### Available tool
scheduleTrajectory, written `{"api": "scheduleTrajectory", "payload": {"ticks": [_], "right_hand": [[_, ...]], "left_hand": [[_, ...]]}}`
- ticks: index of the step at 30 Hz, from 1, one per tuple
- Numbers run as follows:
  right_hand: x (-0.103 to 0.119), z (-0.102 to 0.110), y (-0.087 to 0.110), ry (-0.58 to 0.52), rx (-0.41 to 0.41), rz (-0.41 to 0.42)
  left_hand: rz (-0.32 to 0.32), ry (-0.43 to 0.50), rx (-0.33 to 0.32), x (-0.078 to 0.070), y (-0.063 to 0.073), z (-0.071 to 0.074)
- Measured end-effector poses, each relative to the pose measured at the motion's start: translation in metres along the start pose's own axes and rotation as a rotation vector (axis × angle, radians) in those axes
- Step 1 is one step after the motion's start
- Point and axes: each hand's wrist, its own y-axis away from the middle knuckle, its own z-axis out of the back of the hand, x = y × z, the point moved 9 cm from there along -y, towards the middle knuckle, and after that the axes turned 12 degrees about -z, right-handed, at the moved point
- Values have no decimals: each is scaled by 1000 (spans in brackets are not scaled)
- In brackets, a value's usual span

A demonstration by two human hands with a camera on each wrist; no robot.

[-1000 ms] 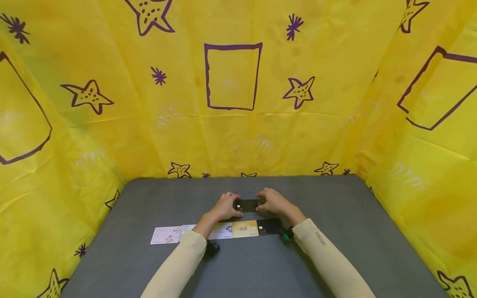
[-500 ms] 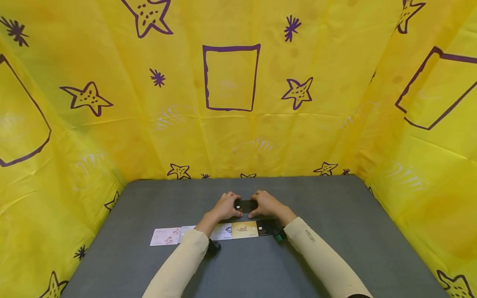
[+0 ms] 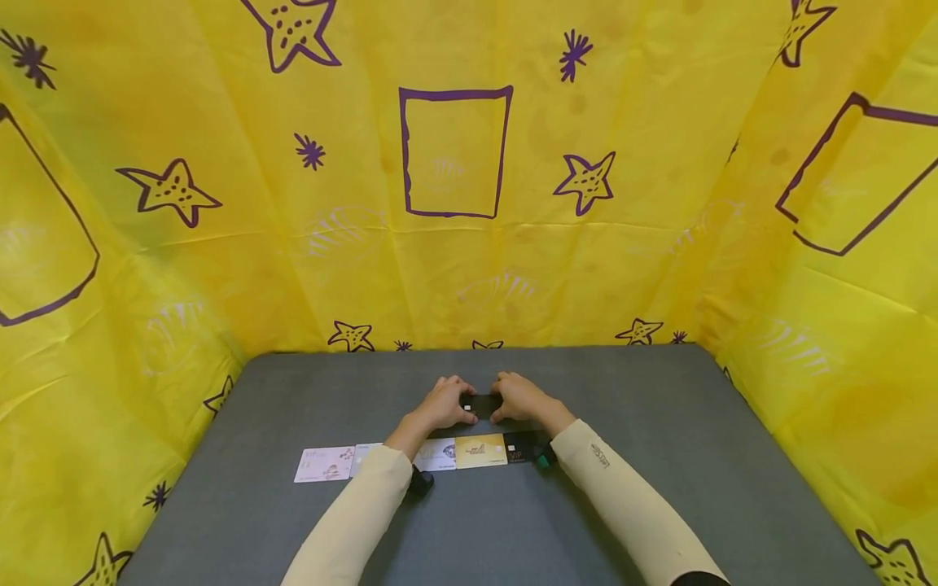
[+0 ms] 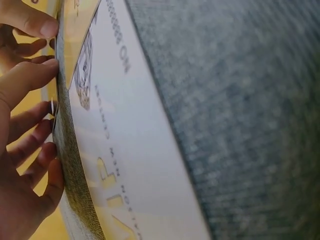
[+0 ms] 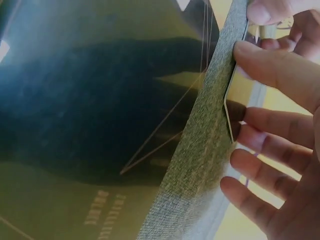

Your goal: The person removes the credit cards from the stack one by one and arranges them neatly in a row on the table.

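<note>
Beyond a row of cards, my left hand (image 3: 442, 404) pinches the left end of a black card (image 3: 483, 406) between thumb and fingers. My right hand (image 3: 523, 400) pinches its right end. The held card (image 5: 230, 85) shows nearly edge-on in the right wrist view, with a bend along it, and stands just off the row. Nearer to me lie a pink card (image 3: 324, 464), a pale card (image 3: 362, 454) partly behind my left forearm, a white card (image 3: 437, 456), a gold card (image 3: 480, 451) and a black VIP card (image 3: 519, 448) whose right end is hidden by my right wrist.
A grey cloth-covered table (image 3: 623, 488) bears the cards. Yellow fabric (image 3: 454, 277) with purple drawings stands around its back and sides. Dark wrist devices sit under both cuffs, close to the row.
My right hand has moved left and inward, from loosely around the card's right end to pinching it. The left hand has stayed nearly still.
</note>
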Motion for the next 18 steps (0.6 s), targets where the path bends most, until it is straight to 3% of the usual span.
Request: {"api": "scheduleTrajectory", "payload": {"ticks": [18], "right_hand": [[-1, -3, 2, -42, 24, 23]], "left_hand": [[-11, 11, 1, 2, 3, 0]]}}
